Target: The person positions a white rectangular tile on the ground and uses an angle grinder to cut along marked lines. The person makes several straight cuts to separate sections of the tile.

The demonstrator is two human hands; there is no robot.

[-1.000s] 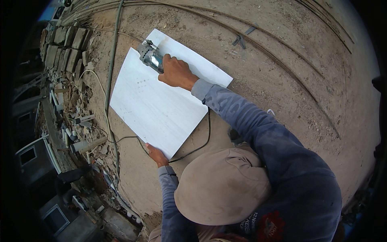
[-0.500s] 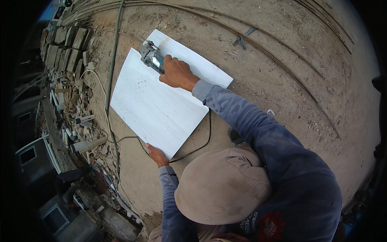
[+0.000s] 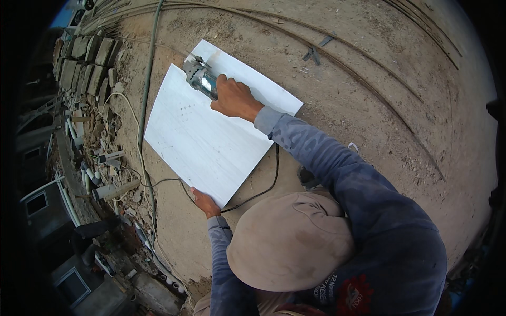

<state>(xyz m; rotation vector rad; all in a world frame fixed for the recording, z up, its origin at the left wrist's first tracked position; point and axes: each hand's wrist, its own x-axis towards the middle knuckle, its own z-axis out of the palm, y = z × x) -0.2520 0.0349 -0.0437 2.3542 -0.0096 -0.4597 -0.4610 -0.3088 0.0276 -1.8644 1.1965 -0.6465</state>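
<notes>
Toward the far edge of a large white slab (image 3: pixel 211 142) lying on the ground, my right hand (image 3: pixel 236 97) is closed around a teal and grey angle grinder (image 3: pixel 201 79). The grinder's head faces the slab's far edge, where a narrow gap runs in and a little dust shows. My left hand (image 3: pixel 205 203) grips the slab's nearest corner, its thumb on top and the other fingers mostly hidden. Whether the slab is tile or board I cannot tell.
A black cord (image 3: pixel 275 171) curves around the slab's near side. A green hose (image 3: pixel 146 105) runs along its left. Stacked blocks (image 3: pixel 95 52), rubble and pipe pieces (image 3: pixel 113 190) lie further left. Long rods (image 3: pixel 363 73) cross the dirt on the right. Rounded beige cloth (image 3: pixel 290 242) fills the lower middle.
The grinder and my right hand have shifted slightly toward me and to the right along the slab. My left hand stays at the corner.
</notes>
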